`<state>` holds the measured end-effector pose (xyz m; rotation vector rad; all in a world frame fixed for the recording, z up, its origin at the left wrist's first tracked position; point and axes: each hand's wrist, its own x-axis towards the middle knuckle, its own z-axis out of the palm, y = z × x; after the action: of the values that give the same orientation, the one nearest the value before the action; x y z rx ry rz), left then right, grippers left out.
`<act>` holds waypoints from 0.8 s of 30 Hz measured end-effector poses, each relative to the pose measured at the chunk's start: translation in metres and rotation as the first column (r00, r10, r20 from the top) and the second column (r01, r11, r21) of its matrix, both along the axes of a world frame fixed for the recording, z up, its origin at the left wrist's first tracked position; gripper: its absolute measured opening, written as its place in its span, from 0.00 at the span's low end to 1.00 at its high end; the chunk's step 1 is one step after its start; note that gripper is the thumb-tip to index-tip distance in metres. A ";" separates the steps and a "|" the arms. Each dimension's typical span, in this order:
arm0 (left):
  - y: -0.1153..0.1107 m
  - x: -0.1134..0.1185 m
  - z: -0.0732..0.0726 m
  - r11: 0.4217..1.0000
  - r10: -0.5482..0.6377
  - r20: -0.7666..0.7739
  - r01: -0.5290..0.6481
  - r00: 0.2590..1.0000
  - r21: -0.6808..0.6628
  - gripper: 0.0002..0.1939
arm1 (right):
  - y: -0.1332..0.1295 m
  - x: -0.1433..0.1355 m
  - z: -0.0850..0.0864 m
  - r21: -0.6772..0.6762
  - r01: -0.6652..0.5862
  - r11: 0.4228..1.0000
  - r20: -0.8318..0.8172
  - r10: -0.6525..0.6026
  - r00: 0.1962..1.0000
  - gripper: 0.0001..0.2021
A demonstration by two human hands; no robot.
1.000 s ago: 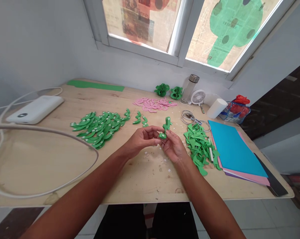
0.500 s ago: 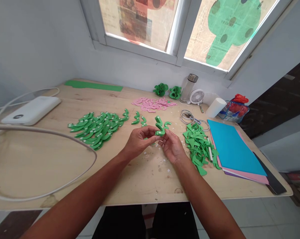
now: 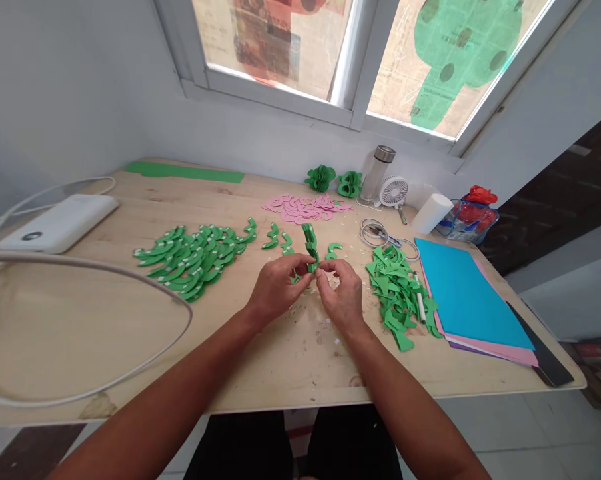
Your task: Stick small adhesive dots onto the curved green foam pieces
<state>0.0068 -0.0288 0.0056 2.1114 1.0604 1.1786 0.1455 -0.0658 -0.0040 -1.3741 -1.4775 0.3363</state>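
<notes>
A green paper piece (image 3: 309,239) stands upright between my hands over the middle of the table. My left hand (image 3: 278,283) pinches its lower end from the left. My right hand (image 3: 341,293) is closed, thumb and fingertips touching that same lower end. Small curved green pieces lie behind the hands, one (image 3: 334,251) to the right and another (image 3: 271,236) to the left. Farther left is a large heap of curved green pieces (image 3: 195,257) with small white patches.
Green scraps (image 3: 398,293) with a white pen lie right of my hands, beside blue sheets (image 3: 468,293). Tape rolls (image 3: 373,233), pink cutouts (image 3: 303,208), a bottle (image 3: 378,175) and a small fan (image 3: 394,192) are behind. A white cable (image 3: 105,273) loops at left.
The held green piece has turned to stand more upright and narrow. My right hand has rotated, its fingers now closed in at the piece's lower end.
</notes>
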 end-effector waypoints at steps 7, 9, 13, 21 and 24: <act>0.000 -0.001 0.000 0.998 -0.026 -0.024 0.027 0.999 0.055 0.08 | -0.001 -0.002 0.002 -0.041 0.009 0.999 0.074 -0.006 0.997 0.07; 0.000 -0.001 0.000 0.998 -0.028 -0.029 0.030 0.999 0.064 0.08 | -0.002 -0.002 0.003 -0.054 -0.004 0.999 0.047 0.007 0.999 0.07; 0.001 0.000 0.000 0.995 -0.032 -0.035 0.035 0.999 0.090 0.08 | -0.002 -0.003 0.006 -0.068 -0.013 0.998 0.000 0.013 1.000 0.07; 0.001 0.000 -0.003 0.987 -0.036 -0.088 0.049 0.995 0.156 0.09 | -0.002 -0.002 0.005 -0.073 0.011 0.997 0.045 -0.008 0.999 0.06; 0.001 0.001 -0.004 0.980 -0.029 -0.102 0.048 0.994 0.191 0.09 | -0.002 -0.002 0.004 -0.069 0.015 0.998 0.069 -0.010 0.998 0.06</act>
<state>0.0074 -0.0274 0.0015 2.3502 0.9769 1.2124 0.1436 -0.0680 0.0000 -1.4622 -1.5252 0.3385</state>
